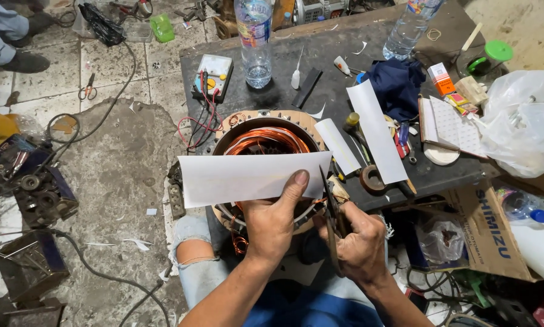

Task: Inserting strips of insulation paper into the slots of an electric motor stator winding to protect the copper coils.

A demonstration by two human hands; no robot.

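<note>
While the dark work table point(320, 60) carried most of the clutter, a round motor stator point(266, 136) with copper windings sat at its near edge, just above the person's knee in torn jeans. Across the front of the stator stretched a long white paper strip point(241, 177), held level and hiding part of the copper coil. The left hand point(270, 223) pinched this strip at its lower edge, thumb pressed flat on the front and the fingers curled out of sight behind it. Just beside it, the right hand point(359, 242) was closed around the handles of dark scissors point(331, 209), whose blades pointed up and met the right end of the strip. Further back on the table lay two more white strips point(375, 130), a blue cloth point(399, 85), two clear plastic bottles point(255, 42) and a small multimeter point(214, 72) with red leads.
</note>
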